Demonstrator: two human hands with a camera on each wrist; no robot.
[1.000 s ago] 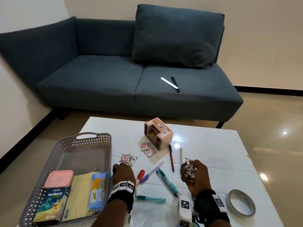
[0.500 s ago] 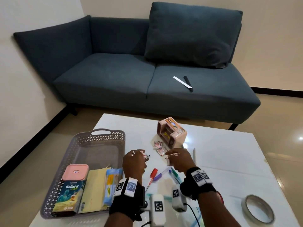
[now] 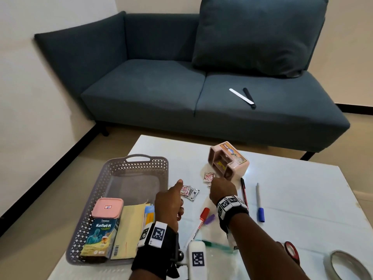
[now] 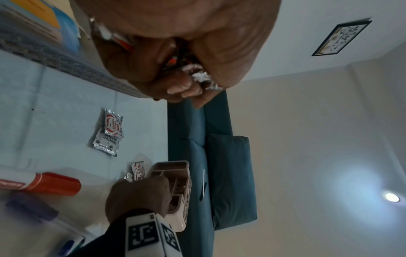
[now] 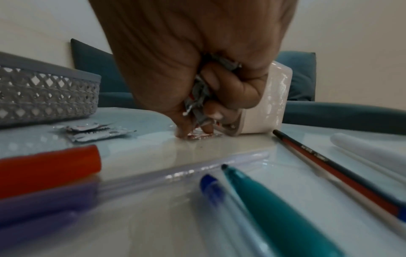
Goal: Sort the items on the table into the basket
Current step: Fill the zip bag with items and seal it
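The grey lattice basket stands on the white table's left side and holds a pink-lidded jar, a Koflet-H box and yellow paper. My left hand hovers beside the basket, thumb up, gripping crumpled foil sachets. Two sachets lie flat just beyond it. My right hand is at the pink organiser, with a bunch of sachets clenched in its fist. Its fingertips press on another sachet on the table. One more sachet lies beside it.
A red marker, a purple pen, a pencil and a blue-capped pen lie around my right wrist. Teal and blue pens rest on a clear pouch. Red scissors and a tape roll are at the right front. A blue sofa stands behind.
Both hands have moved forward from the near edge. My right hand went to the sachets by the pink organiser. My left hand rose beside the basket.
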